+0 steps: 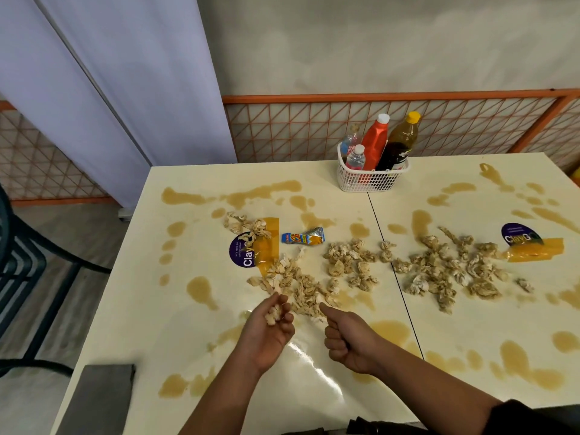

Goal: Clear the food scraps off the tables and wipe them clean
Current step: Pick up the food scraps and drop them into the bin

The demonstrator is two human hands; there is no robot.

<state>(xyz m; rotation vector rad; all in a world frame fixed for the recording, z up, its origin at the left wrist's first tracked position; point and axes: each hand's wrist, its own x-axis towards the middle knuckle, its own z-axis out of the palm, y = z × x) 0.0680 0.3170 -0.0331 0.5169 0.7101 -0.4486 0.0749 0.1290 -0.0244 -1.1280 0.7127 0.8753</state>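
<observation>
2 bare arms reach out from the bottom edge over the left cream shiny table (150,312). The left hand (266,332) is turned up with its fingers curled round a small clump of pale brown crumpled food scraps (274,313). The right hand (348,340) is a fist with the thumb sticking out toward the pile, and I can see nothing in it.

A flat grey cloth (97,400) lies on the near left corner of that table. A big scatter of the same crumpled scraps (314,287) lies just past both hands. More scraps (448,271) lie on the right cream table (489,324), which is pushed up against the left one. Brown wet spills (201,290) dot both tops. A blue and yellow snack wrapper (303,238) lies beyond the near pile. At the far edge, a white plastic basket (370,182) with bottles sits across the seam between the 2 tables.
</observation>
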